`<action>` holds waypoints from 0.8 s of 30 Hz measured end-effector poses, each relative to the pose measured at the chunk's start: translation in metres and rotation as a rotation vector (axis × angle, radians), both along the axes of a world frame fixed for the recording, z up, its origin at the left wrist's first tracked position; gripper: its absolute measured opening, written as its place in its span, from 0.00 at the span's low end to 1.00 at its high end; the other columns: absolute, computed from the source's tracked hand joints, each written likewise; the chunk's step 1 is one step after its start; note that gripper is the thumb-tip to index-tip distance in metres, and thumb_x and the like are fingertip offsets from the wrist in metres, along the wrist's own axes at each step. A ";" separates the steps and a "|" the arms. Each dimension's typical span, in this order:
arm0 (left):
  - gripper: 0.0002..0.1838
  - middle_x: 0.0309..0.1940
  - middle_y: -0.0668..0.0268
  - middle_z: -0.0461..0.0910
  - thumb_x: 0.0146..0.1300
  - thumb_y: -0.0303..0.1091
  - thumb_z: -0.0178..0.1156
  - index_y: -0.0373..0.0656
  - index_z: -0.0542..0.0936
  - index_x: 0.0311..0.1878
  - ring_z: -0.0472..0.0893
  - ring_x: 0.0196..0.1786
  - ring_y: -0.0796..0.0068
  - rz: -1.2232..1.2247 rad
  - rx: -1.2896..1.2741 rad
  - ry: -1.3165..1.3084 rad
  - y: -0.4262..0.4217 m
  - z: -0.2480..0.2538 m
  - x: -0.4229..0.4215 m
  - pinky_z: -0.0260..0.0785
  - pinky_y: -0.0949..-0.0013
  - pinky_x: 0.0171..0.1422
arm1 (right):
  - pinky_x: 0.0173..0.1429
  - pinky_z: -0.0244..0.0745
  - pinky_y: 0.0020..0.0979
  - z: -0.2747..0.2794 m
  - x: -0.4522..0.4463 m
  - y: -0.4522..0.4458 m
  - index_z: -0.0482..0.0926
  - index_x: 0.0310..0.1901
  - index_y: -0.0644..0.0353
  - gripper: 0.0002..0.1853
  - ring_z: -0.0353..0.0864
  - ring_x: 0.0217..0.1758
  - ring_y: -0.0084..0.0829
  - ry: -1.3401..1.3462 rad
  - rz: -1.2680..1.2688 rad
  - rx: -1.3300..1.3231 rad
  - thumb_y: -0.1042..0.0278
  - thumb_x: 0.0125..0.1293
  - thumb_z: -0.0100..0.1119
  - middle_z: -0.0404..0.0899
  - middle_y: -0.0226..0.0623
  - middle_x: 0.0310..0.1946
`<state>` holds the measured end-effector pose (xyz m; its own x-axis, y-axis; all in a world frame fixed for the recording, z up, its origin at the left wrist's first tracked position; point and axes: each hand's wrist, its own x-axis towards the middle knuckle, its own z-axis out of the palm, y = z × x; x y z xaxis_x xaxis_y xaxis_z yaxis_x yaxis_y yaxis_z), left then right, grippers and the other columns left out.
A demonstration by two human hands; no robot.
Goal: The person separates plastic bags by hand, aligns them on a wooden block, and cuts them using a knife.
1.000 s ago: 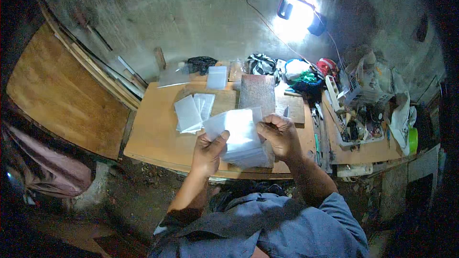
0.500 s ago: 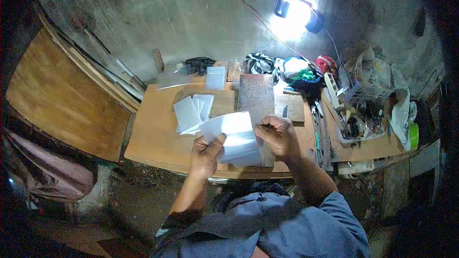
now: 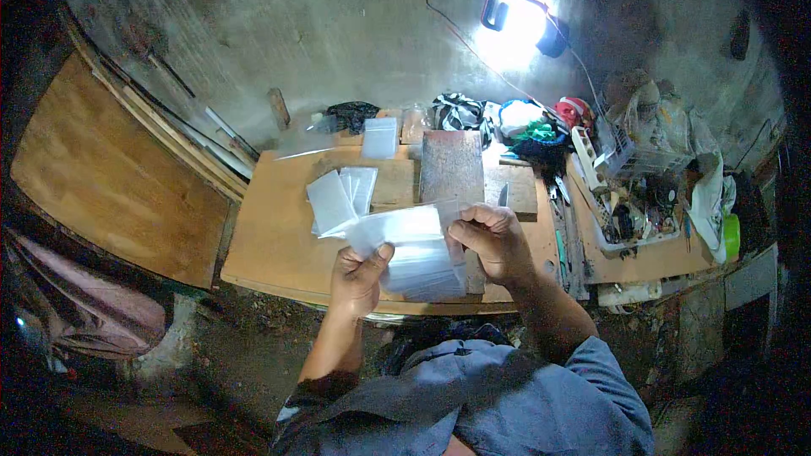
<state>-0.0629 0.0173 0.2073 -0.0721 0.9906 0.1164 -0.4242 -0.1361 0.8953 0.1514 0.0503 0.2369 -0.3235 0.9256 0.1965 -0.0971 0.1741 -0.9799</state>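
Both my hands hold a stack of clear, shiny plastic bags (image 3: 416, 245) above the front of the wooden worktable. My left hand (image 3: 358, 274) pinches the stack's left edge, thumb on top. At the upper right corner, the thumb and fingers of my right hand (image 3: 490, 241) are closed on the plastic. The lower edges of the stack look fanned into layers, and glare hides part of the surface. Just beyond my left hand, more plastic bags (image 3: 335, 203) lie spread on the table. Further back rests another plastic bag (image 3: 380, 138), flat on the wood.
A dark wooden board (image 3: 452, 165) lies on the worktable (image 3: 266, 236), with a blade (image 3: 503, 195) beside it. Bundled cloths and bags line the wall. To the right stand a power strip (image 3: 585, 150) and a tray (image 3: 646, 245) of small items. A bright lamp (image 3: 519, 25) hangs above.
My left hand has shifted slightly left and down with the edge of the plastic. The lower bags of the stack have swung a little and show more clearly; my right hand stays nearly in place.
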 end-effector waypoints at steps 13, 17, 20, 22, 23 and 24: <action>0.09 0.39 0.68 0.81 0.59 0.27 0.64 0.41 0.80 0.44 0.78 0.40 0.77 -0.122 -0.032 -0.015 -0.008 -0.005 -0.008 0.69 0.70 0.46 | 0.35 0.67 0.21 -0.009 -0.006 -0.003 0.77 0.33 0.60 0.03 0.73 0.30 0.16 0.092 -0.085 -0.031 0.72 0.60 0.62 0.76 0.24 0.25; 0.07 0.37 0.68 0.82 0.59 0.27 0.64 0.41 0.81 0.41 0.78 0.38 0.77 -0.058 -0.019 -0.009 -0.007 -0.011 -0.011 0.70 0.71 0.44 | 0.36 0.67 0.21 -0.004 -0.008 -0.006 0.77 0.32 0.61 0.04 0.72 0.29 0.16 0.257 -0.095 -0.089 0.72 0.60 0.62 0.75 0.25 0.24; 0.05 0.35 0.69 0.82 0.60 0.27 0.63 0.41 0.81 0.39 0.77 0.34 0.79 -0.052 -0.034 0.016 -0.007 -0.010 -0.011 0.69 0.73 0.38 | 0.35 0.67 0.21 0.003 -0.005 -0.009 0.77 0.32 0.61 0.04 0.72 0.28 0.16 0.175 -0.073 -0.077 0.72 0.59 0.63 0.76 0.25 0.25; 0.03 0.33 0.70 0.82 0.60 0.27 0.63 0.41 0.81 0.37 0.77 0.31 0.81 -0.045 -0.035 0.028 -0.008 -0.006 -0.006 0.68 0.75 0.34 | 0.35 0.67 0.21 0.004 -0.004 -0.009 0.78 0.32 0.61 0.04 0.72 0.28 0.16 0.110 -0.062 -0.080 0.71 0.59 0.63 0.76 0.26 0.25; 0.03 0.32 0.71 0.81 0.60 0.28 0.63 0.42 0.81 0.36 0.76 0.28 0.81 -0.031 -0.027 0.042 -0.008 -0.002 -0.002 0.67 0.76 0.31 | 0.35 0.67 0.22 0.003 -0.003 -0.008 0.78 0.32 0.61 0.05 0.72 0.28 0.16 0.070 -0.068 -0.044 0.70 0.59 0.63 0.77 0.26 0.25; 0.02 0.30 0.72 0.81 0.60 0.28 0.63 0.42 0.81 0.35 0.75 0.26 0.82 -0.017 -0.018 0.056 -0.008 0.000 0.000 0.66 0.77 0.28 | 0.34 0.67 0.22 0.003 -0.003 -0.008 0.78 0.32 0.61 0.05 0.72 0.28 0.17 0.029 -0.074 -0.008 0.69 0.59 0.63 0.77 0.26 0.25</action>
